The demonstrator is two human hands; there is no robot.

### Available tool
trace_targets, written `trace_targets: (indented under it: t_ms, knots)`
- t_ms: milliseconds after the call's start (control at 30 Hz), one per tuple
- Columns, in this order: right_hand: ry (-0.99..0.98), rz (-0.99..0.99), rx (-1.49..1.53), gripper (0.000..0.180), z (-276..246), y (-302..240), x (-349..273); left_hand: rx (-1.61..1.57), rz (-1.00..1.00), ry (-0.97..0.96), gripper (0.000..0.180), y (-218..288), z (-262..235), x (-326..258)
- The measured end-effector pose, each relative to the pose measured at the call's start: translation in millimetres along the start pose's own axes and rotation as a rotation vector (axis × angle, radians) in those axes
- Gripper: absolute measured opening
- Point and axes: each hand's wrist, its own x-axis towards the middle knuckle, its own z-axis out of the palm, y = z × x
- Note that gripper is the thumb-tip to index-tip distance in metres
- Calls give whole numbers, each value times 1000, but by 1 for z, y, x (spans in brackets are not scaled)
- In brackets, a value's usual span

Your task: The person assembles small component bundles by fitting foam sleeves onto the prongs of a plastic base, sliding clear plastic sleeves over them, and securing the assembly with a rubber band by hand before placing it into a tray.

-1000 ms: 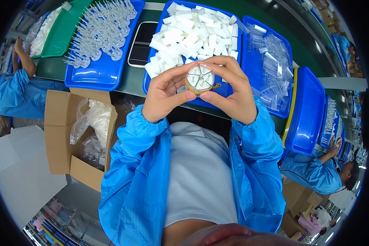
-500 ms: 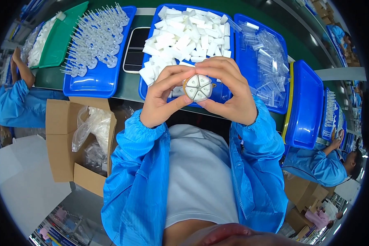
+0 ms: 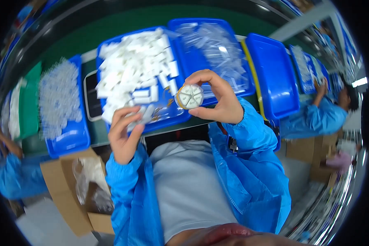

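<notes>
- right hand (image 3: 217, 102) up in front of chest, fingers curled round a round white disc (image 3: 189, 96) split into wedge sections; thumb under it, fingertips on its top and right edge
- disc sits just right of frame centre, held in the air over the near edge of the blue tray of white pieces (image 3: 110, 53), face turned to the camera
- left hand (image 3: 125, 133) at 8 o'clock from the disc, well apart from it; fingers partly closed on a small pale piece (image 3: 140, 117), blurred, so exact grip cannot tell
- tray with white blocks (image 3: 131, 74) piled in it lies at 11 o'clock from the disc, on the green tabletop (image 3: 110, 20)
- second blue tray (image 3: 201, 53) at 12 o'clock, holds clear plastic bits, touches the first tray's right side
- bare blue tray (image 3: 274, 74) at 2 o'clock from the disc, tilted
- blue tray of clear small parts (image 3: 63, 102) at 9 o'clock, far left; dark flat slab (image 3: 92, 98) between it and the white-block tray
- cardboard box (image 3: 69, 192) with clear plastic bag inside at 7 o'clock, below the tabletop edge
- both sleeves bright blue, pale grey top between them
- another person in blue (image 3: 315, 115) at 3 o'clock, a hand on a far tray; another blue sleeve (image 3: 12, 180) at 8 o'clock, frame edge
</notes>
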Motion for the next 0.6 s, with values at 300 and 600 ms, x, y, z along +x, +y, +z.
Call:
trace_targets:
  t_ms: [300, 600]
  knots:
    - [403, 265, 225, 49, -99, 15, -3, 21, -38, 87, 23, -10, -18, -19]
    - [958, 124, -465, 45, -218, 147, 30, -25, -100, 112, 19, -10, -20, -31]
